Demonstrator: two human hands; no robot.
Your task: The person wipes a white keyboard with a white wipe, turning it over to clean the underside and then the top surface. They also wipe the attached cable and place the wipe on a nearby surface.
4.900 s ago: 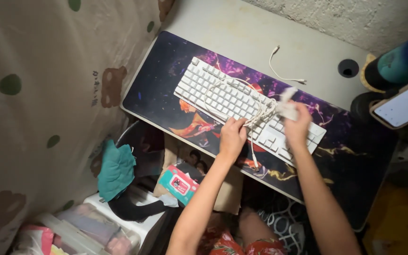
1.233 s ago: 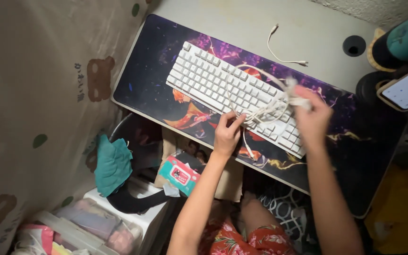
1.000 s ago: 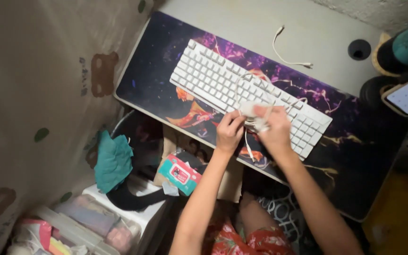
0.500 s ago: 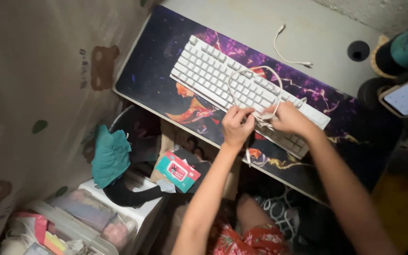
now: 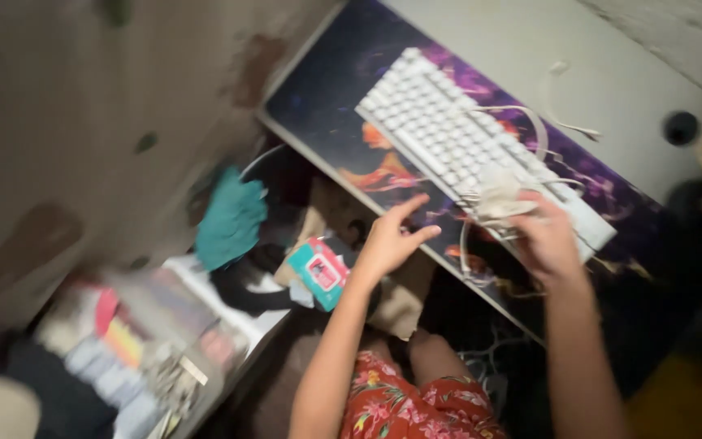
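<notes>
A white keyboard (image 5: 440, 130) lies slanted on a dark purple desk mat (image 5: 327, 97). Its white cable (image 5: 530, 130) loops over the keys and hangs off the front edge. My right hand (image 5: 548, 240) sits over the keyboard's near end, shut on a crumpled white wipe (image 5: 499, 195) together with the bundled cable. My left hand (image 5: 390, 240) hovers off the desk's front edge with fingers spread and holds nothing. The view is blurred by motion.
A teal wipes pack (image 5: 320, 272) lies below the desk beside a teal cloth (image 5: 231, 218). A box of mixed items (image 5: 136, 345) stands at lower left. A short white cable (image 5: 566, 122) and a round hole (image 5: 681, 128) are on the grey desktop (image 5: 530, 41). A patterned curtain (image 5: 83, 122) hangs left.
My left hand has let go of the cable and opened, drifting toward the desk edge. My right hand keeps the wipe and cable. The camera has swung left and down.
</notes>
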